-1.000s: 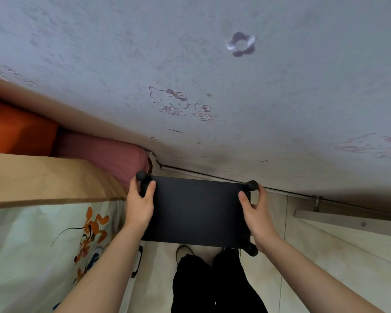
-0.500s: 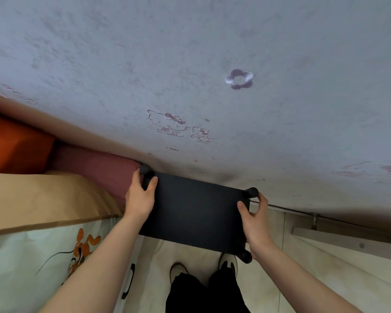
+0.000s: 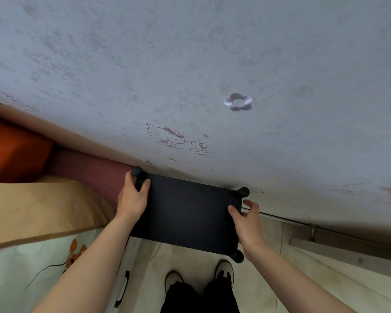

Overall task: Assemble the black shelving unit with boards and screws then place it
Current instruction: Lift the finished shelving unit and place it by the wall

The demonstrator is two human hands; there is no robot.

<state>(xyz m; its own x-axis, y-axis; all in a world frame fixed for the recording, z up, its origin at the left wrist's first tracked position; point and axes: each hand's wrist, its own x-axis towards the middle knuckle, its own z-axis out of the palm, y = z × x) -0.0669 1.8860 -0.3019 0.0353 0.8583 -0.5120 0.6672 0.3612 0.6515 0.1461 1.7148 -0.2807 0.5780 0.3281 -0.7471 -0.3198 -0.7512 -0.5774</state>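
The black shelving unit (image 3: 190, 213) sits at lower centre of the frame against the grey wall (image 3: 190, 64). The left hand (image 3: 132, 198) grips its left edge; the right hand (image 3: 246, 219) holds its right edge.

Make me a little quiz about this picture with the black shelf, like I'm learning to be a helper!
1. True or false: both hands are on the black shelf.
2. Which hand curls round a corner post with a round knob on top? A) left hand B) right hand C) neither
3. Fill in: the back edge of the shelf is close to the grey ____ with cartoon drawings.

Key
1. True. The left hand holds the far left corner and the right hand holds the right edge.
2. A.
3. Wall.
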